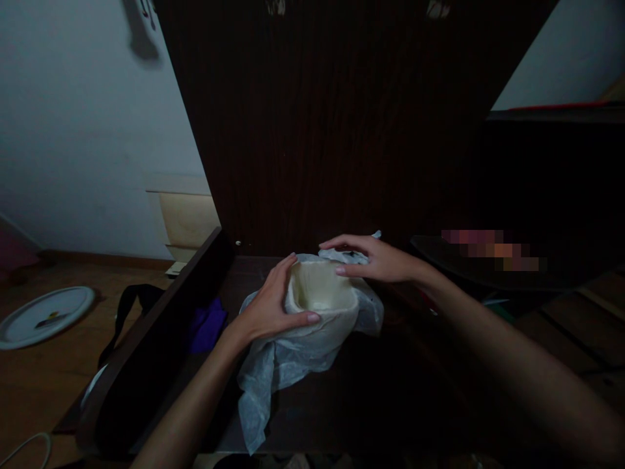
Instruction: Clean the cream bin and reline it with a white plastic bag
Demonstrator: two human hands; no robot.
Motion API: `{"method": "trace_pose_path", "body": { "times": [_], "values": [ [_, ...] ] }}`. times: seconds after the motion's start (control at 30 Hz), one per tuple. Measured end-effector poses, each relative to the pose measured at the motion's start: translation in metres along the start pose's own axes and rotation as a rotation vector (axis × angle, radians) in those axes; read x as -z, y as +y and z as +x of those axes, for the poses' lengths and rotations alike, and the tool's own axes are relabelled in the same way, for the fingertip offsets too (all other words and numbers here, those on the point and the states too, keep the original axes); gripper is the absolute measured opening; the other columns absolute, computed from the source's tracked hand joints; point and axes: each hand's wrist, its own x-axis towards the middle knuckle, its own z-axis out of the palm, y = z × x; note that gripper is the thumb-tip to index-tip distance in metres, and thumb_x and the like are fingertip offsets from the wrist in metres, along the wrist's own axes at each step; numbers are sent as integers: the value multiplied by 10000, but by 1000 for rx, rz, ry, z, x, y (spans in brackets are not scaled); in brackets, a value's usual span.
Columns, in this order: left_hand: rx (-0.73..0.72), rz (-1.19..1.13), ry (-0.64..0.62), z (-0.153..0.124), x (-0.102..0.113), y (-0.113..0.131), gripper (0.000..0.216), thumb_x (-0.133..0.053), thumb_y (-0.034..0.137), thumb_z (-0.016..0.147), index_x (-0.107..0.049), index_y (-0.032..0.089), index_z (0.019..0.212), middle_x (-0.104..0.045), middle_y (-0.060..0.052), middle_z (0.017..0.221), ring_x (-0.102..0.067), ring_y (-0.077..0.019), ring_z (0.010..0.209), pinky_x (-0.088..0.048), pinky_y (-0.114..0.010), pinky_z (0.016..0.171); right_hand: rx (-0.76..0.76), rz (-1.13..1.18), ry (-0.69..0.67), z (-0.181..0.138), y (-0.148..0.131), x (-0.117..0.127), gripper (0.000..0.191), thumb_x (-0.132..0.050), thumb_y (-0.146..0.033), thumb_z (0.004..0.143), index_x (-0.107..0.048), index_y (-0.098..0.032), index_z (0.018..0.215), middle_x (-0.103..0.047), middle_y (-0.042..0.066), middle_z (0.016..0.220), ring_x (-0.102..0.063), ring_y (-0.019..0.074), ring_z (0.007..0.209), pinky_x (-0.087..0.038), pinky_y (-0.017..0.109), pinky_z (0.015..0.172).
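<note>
A small pale bin (319, 305) with a rounded square mouth stands on a dark wooden surface. A thin whitish plastic bag (293, 355) is folded over its rim and hangs loosely down the outside, with a long tail at the front left. My left hand (273, 306) grips the bin's left side, fingers along the side and thumb across the front rim. At the far right rim, my right hand (374, 257) is open, its thumb by the mouth and its fingers stretched out above bunched plastic. Whether its fingertips touch the bag, I cannot tell.
A tall dark wooden panel (336, 130) rises behind the bin. To the left are a raised wooden side edge (161, 339) and a purple cloth (208, 324). A white oval lid-like object (68, 303) lies on the floor. A dark seat-like shape (488, 273) is at right.
</note>
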Motion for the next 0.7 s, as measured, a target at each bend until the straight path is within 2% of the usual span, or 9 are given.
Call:
{"method": "trace_pose_path", "body": {
  "times": [0.03,0.1,0.2,0.27,0.37,0.53,0.63,0.7],
  "values": [
    [-2,-19,-7,-1,1,-2,1223,-802,659,679,-147,183,1596,-220,-218,1653,-271,-418,1512,-273,-619,1221,-6,64,79,-11,8,-3,623,-735,-409,862,-528,-224,1420,-544,98,1479,-515,256,1362,-377,427,1162],
    [-6,-34,-24,-4,1,-6,1399,-868,659,579,-51,189,1613,-146,-229,1672,-226,-439,1525,-247,-630,1226,5,187,134,-29,27,-15,949,-853,-490,724,-392,-268,1524,-388,109,1603,-372,297,1476,-280,484,1225],
    [-3,-2,-60,-10,0,-14,1576,-919,643,489,93,191,1610,-62,-242,1683,-153,-449,1543,-204,-633,1238,-50,268,95,-48,55,-40,1376,-943,-555,529,-145,-281,1617,-129,129,1699,-149,335,1560,-134,531,1263],
    [1,29,-97,-13,-1,-19,1617,-921,636,490,174,191,1594,-9,-243,1687,-97,-438,1555,-178,-622,1249,-95,257,54,-53,69,-54,1546,-967,-558,447,-10,-278,1627,-24,137,1709,-66,338,1571,-56,534,1265],
    [18,48,-175,-18,-1,-29,1621,-921,599,531,251,179,1568,38,-247,1686,-69,-422,1561,-175,-596,1257,-113,262,43,-52,77,-67,1645,-979,-541,416,110,-259,1616,54,153,1705,1,323,1574,2,512,1262],
    [63,88,-304,-23,5,-39,1605,-944,473,555,265,148,1560,-3,-267,1681,-114,-424,1554,-215,-564,1253,-134,358,17,-46,79,-76,1635,-974,-509,457,157,-232,1605,17,189,1700,-50,313,1573,-25,485,1261],
    [98,147,-336,-23,10,-39,1499,-922,339,595,183,155,1591,-127,-260,1673,-228,-416,1531,-283,-525,1237,-143,385,10,-44,81,-79,1644,-986,-463,445,154,-225,1606,-24,204,1696,-99,320,1568,-63,479,1262],
    [155,207,-348,-22,14,-37,1353,-858,266,658,98,179,1612,-301,-240,1629,-378,-407,1471,-365,-507,1192,-130,385,16,-43,82,-80,1637,-993,-440,435,124,-226,1612,-65,205,1693,-122,324,1564,-75,480,1263]
  ]
}}
